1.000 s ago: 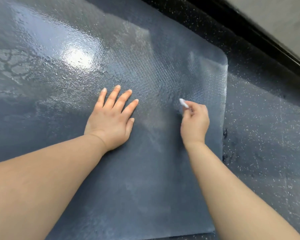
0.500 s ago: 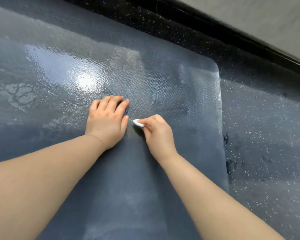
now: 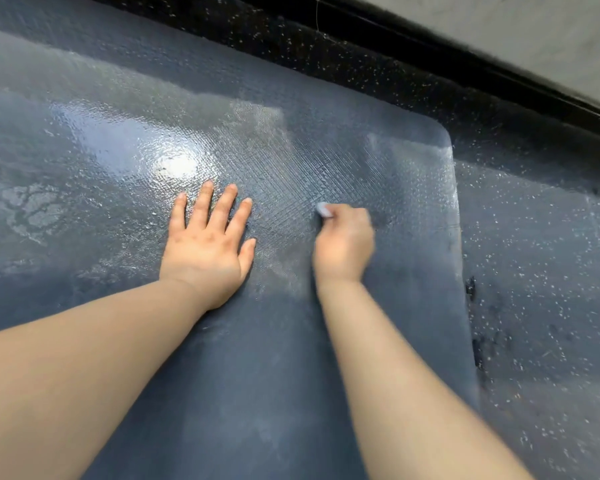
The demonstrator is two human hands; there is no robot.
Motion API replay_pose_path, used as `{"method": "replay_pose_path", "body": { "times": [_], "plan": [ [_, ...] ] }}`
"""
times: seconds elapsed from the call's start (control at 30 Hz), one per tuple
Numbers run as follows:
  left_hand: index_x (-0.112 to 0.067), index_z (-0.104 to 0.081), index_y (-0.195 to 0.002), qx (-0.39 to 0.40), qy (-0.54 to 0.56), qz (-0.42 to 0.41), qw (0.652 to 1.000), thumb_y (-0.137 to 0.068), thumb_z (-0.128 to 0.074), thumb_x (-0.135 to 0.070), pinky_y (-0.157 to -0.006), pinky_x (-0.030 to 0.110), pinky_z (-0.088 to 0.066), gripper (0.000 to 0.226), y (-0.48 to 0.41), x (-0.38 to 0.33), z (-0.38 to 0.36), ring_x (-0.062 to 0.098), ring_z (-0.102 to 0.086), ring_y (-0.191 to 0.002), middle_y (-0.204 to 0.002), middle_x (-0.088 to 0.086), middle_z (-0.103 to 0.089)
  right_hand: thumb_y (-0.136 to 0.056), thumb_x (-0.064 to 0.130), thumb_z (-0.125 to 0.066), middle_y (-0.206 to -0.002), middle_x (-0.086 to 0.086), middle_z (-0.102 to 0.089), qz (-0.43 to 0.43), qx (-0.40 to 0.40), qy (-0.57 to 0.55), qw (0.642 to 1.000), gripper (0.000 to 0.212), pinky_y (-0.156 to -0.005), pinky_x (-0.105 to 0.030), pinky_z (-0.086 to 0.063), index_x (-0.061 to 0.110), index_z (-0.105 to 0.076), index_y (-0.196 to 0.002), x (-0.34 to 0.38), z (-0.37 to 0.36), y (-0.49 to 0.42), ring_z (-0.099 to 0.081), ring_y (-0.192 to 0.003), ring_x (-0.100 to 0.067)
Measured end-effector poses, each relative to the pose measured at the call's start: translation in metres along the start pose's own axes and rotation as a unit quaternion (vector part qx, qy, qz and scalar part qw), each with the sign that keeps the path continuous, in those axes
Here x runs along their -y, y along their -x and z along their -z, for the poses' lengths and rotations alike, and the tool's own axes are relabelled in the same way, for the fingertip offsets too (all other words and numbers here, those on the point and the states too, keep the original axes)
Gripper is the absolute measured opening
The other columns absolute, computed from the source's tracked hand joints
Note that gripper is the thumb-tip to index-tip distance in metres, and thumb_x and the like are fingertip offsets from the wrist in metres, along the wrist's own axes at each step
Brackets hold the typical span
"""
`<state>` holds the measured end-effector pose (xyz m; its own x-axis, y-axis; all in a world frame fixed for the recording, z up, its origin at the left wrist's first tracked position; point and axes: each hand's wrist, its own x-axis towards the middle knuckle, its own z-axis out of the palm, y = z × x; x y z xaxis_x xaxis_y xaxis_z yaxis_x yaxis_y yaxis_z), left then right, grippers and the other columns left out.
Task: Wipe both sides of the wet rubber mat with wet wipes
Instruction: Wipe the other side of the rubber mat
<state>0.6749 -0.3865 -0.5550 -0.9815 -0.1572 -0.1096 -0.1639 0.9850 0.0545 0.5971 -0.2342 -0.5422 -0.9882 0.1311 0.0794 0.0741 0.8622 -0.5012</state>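
Head view: right hand [image 3: 343, 247] pinches white wipe [image 3: 324, 209] on textured mat [image 3: 291, 161].

Dark speckled floor [image 3: 534, 271]; wet grey rubber mat [image 3: 257, 393] flat on it, rounded corner far right

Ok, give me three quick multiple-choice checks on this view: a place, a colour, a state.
1. The left hand rests: A on the mat; B on a bucket; C on a chair.
2. The wipe is: A white; B green; C red.
3. The right hand is: A flat and open; B gripping the wipe; C an empty fist.
Answers: 1 A, its palm lies flat on the mat. 2 A, a white tip shows past the fingers. 3 B, the fingers curl round it.
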Motion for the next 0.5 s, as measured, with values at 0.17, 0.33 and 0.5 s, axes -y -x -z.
{"method": "replay_pose_path", "body": {
  "times": [0.17,0.33,0.5],
  "plan": [
    [-0.022,-0.022,-0.15,-0.002,0.02,-0.002,1.0,-0.093,-0.029,-0.048,-0.115,0.048,0.0,0.063,0.001,0.002,0.002,0.027,-0.008,-0.145,-0.158,0.003,-0.016,-0.081,0.001,-0.062,-0.089,-0.012,-0.066,0.169,0.098,-0.115,0.974,0.018,-0.081,-0.03,-0.046,0.01,-0.074,-0.092,0.028,-0.002,0.04,-0.061,-0.083,-0.026],
    [-0.025,-0.017,-0.151,0.004,0.005,0.003,1.0,-0.092,-0.018,-0.05,-0.116,0.047,0.001,0.064,0.002,0.001,0.003,0.026,-0.005,-0.145,-0.159,0.001,-0.012,-0.092,0.014,-0.054,-0.102,-0.011,-0.068,-0.004,-0.01,-0.067,0.998,0.021,-0.08,-0.023,-0.039,0.013,-0.071,-0.104,-0.02,0.038,-0.064,-0.061,-0.096,-0.022],
    [-0.027,-0.008,-0.151,0.013,-0.007,0.011,1.0,-0.088,-0.007,-0.051,-0.114,0.049,0.006,0.067,0.0,0.0,0.002,0.025,0.001,-0.145,-0.159,-0.001,-0.005,-0.095,0.019,-0.046,-0.119,-0.013,-0.056,-0.146,-0.011,-0.009,0.989,0.024,-0.078,-0.021,-0.034,0.014,-0.066,-0.109,-0.046,0.034,-0.115,-0.055,-0.104,-0.027]
  ]
}}
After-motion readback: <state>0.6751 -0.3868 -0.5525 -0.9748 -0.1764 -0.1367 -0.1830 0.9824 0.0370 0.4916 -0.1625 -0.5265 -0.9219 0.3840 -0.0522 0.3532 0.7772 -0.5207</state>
